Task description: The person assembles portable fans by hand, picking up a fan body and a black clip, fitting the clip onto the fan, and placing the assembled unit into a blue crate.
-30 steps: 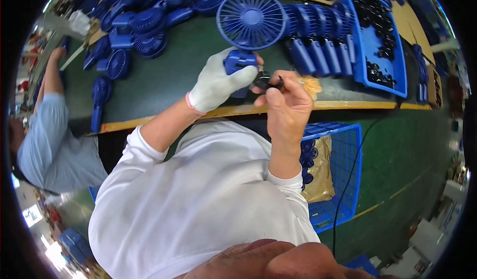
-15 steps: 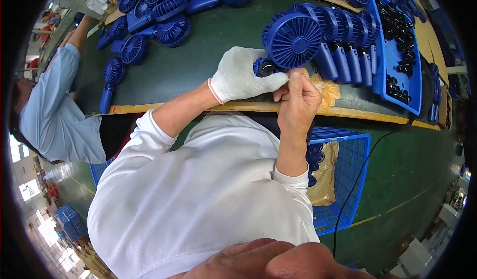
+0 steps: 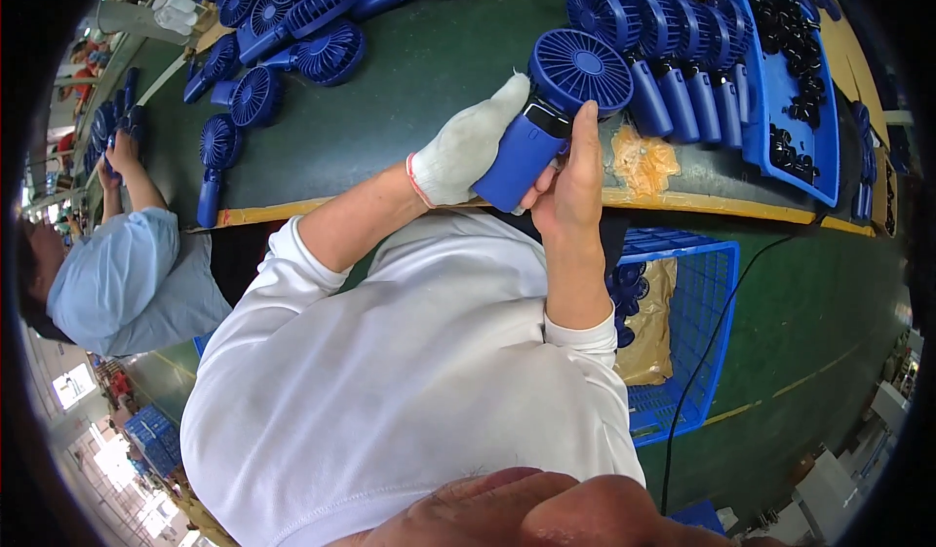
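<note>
A blue handheld fan [image 3: 546, 108] with a round grille head and a thick handle is held over the green table [image 3: 409, 98]. My left hand [image 3: 468, 147], in a white glove, wraps the back of the handle. My bare right hand [image 3: 570, 172] grips the handle from the front, thumb pressing near the dark part below the fan head.
A row of finished blue fans [image 3: 673, 55] leans against a blue tray [image 3: 814, 172] of small black parts at the right. More blue fans [image 3: 283, 50] lie scattered at the left. A co-worker in light blue [image 3: 122, 274] works at the left. A blue crate [image 3: 682, 352] sits below the table edge.
The fan has been turned so that its head points up and away and its handle lies in both hands. Both hands have shifted slightly left along the table.
</note>
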The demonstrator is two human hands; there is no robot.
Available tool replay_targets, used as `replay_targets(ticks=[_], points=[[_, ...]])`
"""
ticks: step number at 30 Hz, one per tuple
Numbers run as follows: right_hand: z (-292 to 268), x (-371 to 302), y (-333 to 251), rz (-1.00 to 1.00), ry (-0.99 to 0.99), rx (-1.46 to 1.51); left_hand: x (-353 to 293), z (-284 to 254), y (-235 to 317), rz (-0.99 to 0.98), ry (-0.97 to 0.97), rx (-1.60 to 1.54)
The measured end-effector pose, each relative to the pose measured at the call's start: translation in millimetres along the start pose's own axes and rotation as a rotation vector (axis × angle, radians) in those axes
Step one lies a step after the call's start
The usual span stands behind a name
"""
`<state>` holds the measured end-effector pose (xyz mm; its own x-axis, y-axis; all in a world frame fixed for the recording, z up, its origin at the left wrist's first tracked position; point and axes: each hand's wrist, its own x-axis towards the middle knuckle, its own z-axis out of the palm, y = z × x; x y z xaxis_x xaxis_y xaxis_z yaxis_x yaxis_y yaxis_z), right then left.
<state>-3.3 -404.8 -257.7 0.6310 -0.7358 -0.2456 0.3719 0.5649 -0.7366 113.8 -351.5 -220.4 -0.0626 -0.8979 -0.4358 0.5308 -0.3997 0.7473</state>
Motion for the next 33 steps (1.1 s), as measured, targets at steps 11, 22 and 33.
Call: replay_targets(ticks=[11, 22, 33], points=[[2, -10, -2, -0.282, 0.048, -0.108, 3, -2, -11, 0.178, 0.071, 0.36], [-45, 25, 12, -0.619, -0.65, 0.051, -2, 16, -17, 0.508, 0.134, 1.035], [-42, 25, 5, -0.578, -0.455, 0.002, 10, 13, -26, 0.894, 0.284, 1.312]])
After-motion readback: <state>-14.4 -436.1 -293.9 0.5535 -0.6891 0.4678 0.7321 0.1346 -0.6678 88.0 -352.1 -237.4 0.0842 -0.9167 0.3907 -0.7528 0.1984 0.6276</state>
